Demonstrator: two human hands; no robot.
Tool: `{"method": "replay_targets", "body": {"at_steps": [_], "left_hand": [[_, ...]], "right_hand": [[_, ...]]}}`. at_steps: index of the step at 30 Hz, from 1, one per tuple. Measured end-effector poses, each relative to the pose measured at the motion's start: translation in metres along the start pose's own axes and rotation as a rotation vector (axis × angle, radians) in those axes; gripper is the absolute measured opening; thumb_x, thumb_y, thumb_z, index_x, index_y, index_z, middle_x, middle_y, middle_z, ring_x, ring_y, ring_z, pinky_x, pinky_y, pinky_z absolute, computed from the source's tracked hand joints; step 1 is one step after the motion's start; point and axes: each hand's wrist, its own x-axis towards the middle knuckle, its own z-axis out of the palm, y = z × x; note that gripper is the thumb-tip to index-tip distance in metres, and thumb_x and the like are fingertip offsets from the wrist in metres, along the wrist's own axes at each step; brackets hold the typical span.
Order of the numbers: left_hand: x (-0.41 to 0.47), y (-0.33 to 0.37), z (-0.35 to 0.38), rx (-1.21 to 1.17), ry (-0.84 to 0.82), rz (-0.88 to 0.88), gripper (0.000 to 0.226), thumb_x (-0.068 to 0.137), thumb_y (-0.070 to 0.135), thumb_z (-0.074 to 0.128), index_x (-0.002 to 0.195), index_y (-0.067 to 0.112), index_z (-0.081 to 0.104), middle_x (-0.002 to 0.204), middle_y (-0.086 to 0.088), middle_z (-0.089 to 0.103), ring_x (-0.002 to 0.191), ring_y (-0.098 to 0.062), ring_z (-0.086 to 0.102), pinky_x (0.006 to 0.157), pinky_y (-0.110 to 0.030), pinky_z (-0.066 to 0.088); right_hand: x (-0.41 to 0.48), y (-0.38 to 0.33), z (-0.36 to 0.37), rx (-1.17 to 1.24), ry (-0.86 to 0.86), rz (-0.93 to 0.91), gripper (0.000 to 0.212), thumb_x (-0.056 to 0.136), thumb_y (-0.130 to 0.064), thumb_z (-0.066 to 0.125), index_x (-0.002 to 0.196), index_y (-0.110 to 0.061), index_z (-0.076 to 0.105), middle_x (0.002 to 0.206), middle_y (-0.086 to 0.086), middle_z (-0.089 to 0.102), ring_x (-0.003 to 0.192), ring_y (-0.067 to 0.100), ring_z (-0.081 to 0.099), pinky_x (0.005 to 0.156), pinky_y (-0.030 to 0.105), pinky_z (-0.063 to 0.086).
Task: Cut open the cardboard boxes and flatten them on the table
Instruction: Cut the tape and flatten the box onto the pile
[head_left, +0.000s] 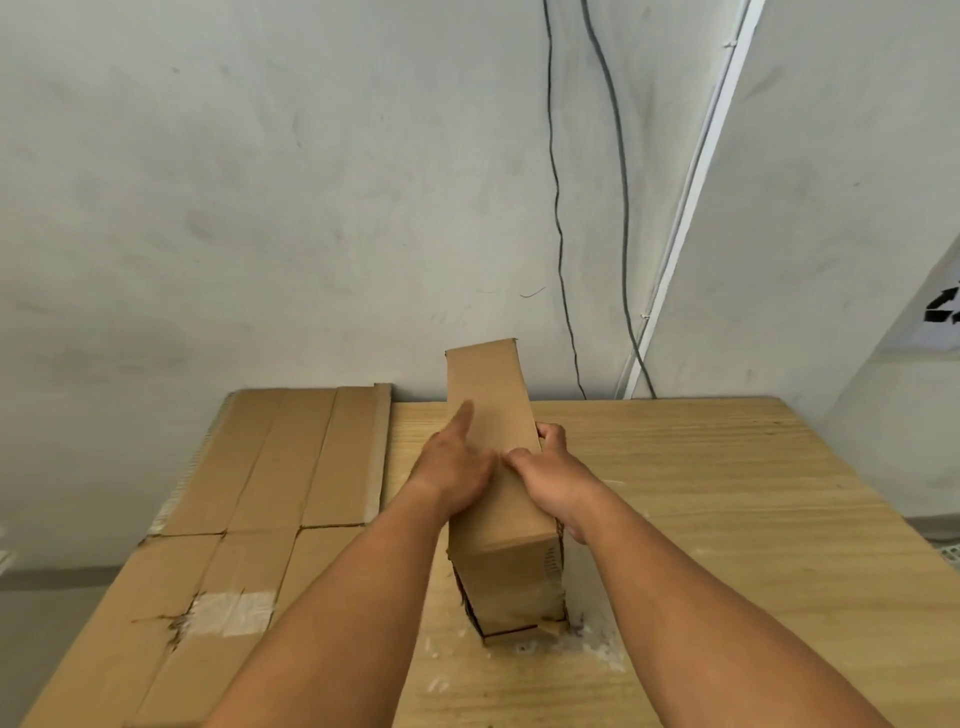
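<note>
And here is the box (511, 577), a tall, narrow one standing near the middle of the table (727, 519), with one long flap (488, 384) rising toward 12 o'clock. The left grip (454, 467) lies spread flat on the top panel, fingers straight and pointing to 12, pressing, not grasping. The right grip (545, 470) pinches the box's 3 o'clock edge, thumb on top and fingers curled round the side. Over at 9 o'clock a sheet of flattened cardboard (260, 493) already lies on the table, so this looks like the next one going down. I see no knife anywhere, and I'd judge the step to be the collapse itself. To do it well, push with the flat palm along the creases rather than against them, while the pinching side steers the wall toward 3 o'clock so the box folds as a parallelogram. The bottom end at 6 o'clock looks ragged and partly torn; if a seam there holds, the panel may buckle instead of lying flat, so free it first.
</note>
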Motion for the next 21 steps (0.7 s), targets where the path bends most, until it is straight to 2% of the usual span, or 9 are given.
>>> {"method": "replay_targets", "body": {"at_steps": [2,5,7,9,12,15,17,19,21], "left_hand": [[0.003,0.009,0.0,0.144,0.023,-0.161,0.065,0.098,0.055,0.041,0.157,0.034,0.022,0.156,-0.017,0.032,0.135,-0.039,0.041,0.113,-0.049,0.038],[-0.004,0.002,-0.008,0.179,0.04,-0.385,0.108,0.071,0.093,0.04,0.157,0.038,0.006,0.158,-0.021,0.017,0.139,-0.05,0.031,0.11,-0.06,0.035],[-0.005,-0.019,-0.024,0.071,0.059,-0.401,0.121,0.06,0.087,0.061,0.156,0.04,0.006,0.155,-0.018,0.024,0.135,-0.046,0.037,0.106,-0.054,0.039],[-0.007,-0.04,-0.038,-0.116,0.017,-0.374,0.122,0.054,0.072,0.073,0.155,0.041,0.013,0.15,-0.012,0.037,0.125,-0.038,0.048,0.105,-0.048,0.042],[-0.015,-0.065,-0.026,-0.324,0.018,-0.377,0.121,0.052,0.064,0.075,0.155,0.04,0.017,0.142,-0.009,0.049,0.116,-0.034,0.055,0.104,-0.052,0.045],[-0.027,-0.077,0.001,-0.506,0.002,-0.38,0.107,0.067,0.05,0.072,0.157,0.034,0.018,0.139,-0.008,0.053,0.112,-0.029,0.06,0.101,-0.045,0.049],[-0.028,-0.079,0.011,-0.546,-0.03,-0.394,0.08,0.083,0.042,0.069,0.152,0.027,0.03,0.13,-0.006,0.06,0.106,-0.026,0.064,0.088,-0.039,0.053],[-0.022,-0.079,0.009,-0.474,-0.038,-0.4,0.048,0.095,0.031,0.06,0.138,0.02,0.044,0.123,-0.007,0.063,0.097,-0.022,0.063,0.071,-0.032,0.049],[-0.017,-0.079,0.006,-0.314,-0.036,-0.389,0.035,0.095,0.027,0.055,0.128,0.016,0.055,0.12,-0.008,0.065,0.092,-0.02,0.061,0.073,-0.033,0.052]], "right_hand": [[-0.001,-0.006,0.011,0.064,-0.049,-0.011,0.055,0.099,-0.055,0.041,0.148,-0.035,0.027,0.135,0.003,0.056,0.112,0.024,0.058,0.1,0.041,0.048],[-0.008,-0.004,0.021,0.152,-0.162,-0.025,0.058,0.1,-0.067,0.023,0.15,-0.041,0.037,0.147,-0.006,0.048,0.133,0.024,0.047,0.101,0.04,0.034],[-0.008,0.011,0.028,0.062,-0.191,-0.087,0.055,0.099,-0.068,0.026,0.141,-0.043,0.05,0.144,-0.01,0.052,0.132,0.022,0.049,0.108,0.041,0.035],[-0.006,0.026,0.033,-0.185,-0.167,-0.178,0.044,0.1,-0.057,0.04,0.137,-0.039,0.056,0.143,-0.007,0.053,0.132,0.021,0.048,0.112,0.044,0.037],[-0.008,0.035,0.031,-0.573,-0.116,-0.21,0.05,0.097,-0.053,0.051,0.145,-0.045,0.042,0.155,-0.009,0.033,0.139,0.024,0.03,0.114,0.047,0.031],[-0.009,0.041,0.018,-0.686,-0.136,-0.117,0.066,0.093,-0.062,0.051,0.152,-0.048,0.025,0.164,-0.01,0.014,0.146,0.027,0.017,0.116,0.052,0.027],[-0.006,0.049,0.012,-0.769,-0.167,-0.08,0.069,0.093,-0.065,0.048,0.154,-0.046,0.022,0.165,-0.012,0.013,0.148,0.027,0.015,0.116,0.053,0.026],[-0.006,0.051,0.008,-0.816,-0.169,-0.07,0.064,0.097,-0.062,0.043,0.155,-0.044,0.024,0.165,-0.013,0.016,0.149,0.025,0.015,0.117,0.052,0.024],[-0.006,0.049,0.003,-0.82,-0.158,-0.054,0.055,0.101,-0.057,0.038,0.154,-0.045,0.026,0.162,-0.007,0.025,0.147,0.025,0.022,0.116,0.049,0.025]]}}
